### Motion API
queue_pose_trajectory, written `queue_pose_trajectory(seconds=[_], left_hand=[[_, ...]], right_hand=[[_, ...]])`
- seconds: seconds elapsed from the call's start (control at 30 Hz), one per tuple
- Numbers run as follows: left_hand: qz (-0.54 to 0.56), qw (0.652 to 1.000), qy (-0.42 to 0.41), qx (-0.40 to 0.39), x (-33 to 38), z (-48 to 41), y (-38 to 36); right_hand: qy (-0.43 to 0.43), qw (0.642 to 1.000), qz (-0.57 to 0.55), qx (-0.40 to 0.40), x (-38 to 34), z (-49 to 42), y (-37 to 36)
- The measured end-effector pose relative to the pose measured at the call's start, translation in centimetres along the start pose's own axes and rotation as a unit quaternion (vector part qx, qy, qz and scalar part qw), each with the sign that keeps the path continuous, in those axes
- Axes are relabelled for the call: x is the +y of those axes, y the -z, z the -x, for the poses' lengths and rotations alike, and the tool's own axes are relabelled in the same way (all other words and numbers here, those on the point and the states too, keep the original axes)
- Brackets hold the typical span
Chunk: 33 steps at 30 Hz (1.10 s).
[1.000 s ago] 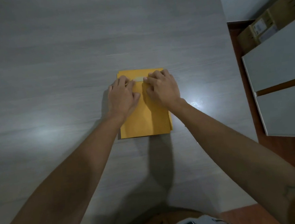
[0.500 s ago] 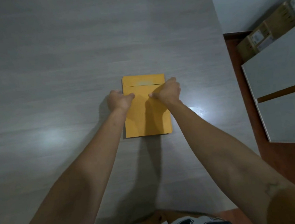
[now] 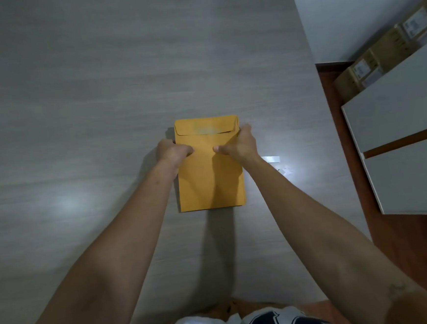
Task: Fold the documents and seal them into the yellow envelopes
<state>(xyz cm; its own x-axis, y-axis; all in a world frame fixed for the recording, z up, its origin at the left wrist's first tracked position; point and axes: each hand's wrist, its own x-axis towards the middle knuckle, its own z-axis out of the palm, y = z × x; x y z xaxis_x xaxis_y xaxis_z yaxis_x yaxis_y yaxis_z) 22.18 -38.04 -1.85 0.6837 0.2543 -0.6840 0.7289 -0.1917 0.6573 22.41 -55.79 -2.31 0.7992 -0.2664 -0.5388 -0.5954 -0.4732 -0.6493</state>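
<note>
A yellow envelope [image 3: 210, 185] lies flat in the middle of the grey table [image 3: 99, 94], its flap folded down along the far edge. My left hand [image 3: 172, 149] grips the envelope's left edge just below the flap, thumb on top. My right hand [image 3: 239, 144] grips the right edge at the same height, thumb pressed on the envelope's face. No document shows; whatever is inside the envelope is hidden.
A small white paper strip [image 3: 271, 159] lies on the table just right of my right wrist. White cabinets [image 3: 404, 131] stand to the right beyond the table edge, with cardboard boxes [image 3: 382, 54] behind them on the brown floor.
Both hands slid from pressing on the flap down to the envelope's side edges and closed on them. The flap is now uncovered and lies folded down.
</note>
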Motion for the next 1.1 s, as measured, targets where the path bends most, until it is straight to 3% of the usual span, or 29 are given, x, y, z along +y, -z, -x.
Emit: queue_pose_trajectory(seconds=[0.2,0.37,0.57,0.73,0.87,1.1], left_hand=[[0.063,0.997,-0.037,-0.023,-1.3,3.1,1.7],[0.077,0.984,-0.068,-0.146,-3.5,6.1,3.3],[0.127,0.974,-0.16,-0.098,-5.1,9.7,4.2],[0.092,0.971,-0.207,-0.074,-6.2,13.0,4.9],[0.08,0.969,-0.216,-0.091,-8.1,14.2,5.4],[-0.013,0.981,-0.166,-0.101,-11.1,15.4,4.7]], right_hand=[[0.049,0.992,-0.116,-0.03,2.1,3.9,0.2],[0.132,0.981,-0.143,-0.024,2.3,7.7,1.0],[0.179,0.98,-0.078,0.037,4.4,12.5,1.3],[0.215,0.97,-0.093,0.067,6.5,16.3,0.5],[0.228,0.965,-0.079,0.105,8.4,18.3,-0.4],[0.206,0.973,-0.023,0.103,11.1,19.7,-2.1]])
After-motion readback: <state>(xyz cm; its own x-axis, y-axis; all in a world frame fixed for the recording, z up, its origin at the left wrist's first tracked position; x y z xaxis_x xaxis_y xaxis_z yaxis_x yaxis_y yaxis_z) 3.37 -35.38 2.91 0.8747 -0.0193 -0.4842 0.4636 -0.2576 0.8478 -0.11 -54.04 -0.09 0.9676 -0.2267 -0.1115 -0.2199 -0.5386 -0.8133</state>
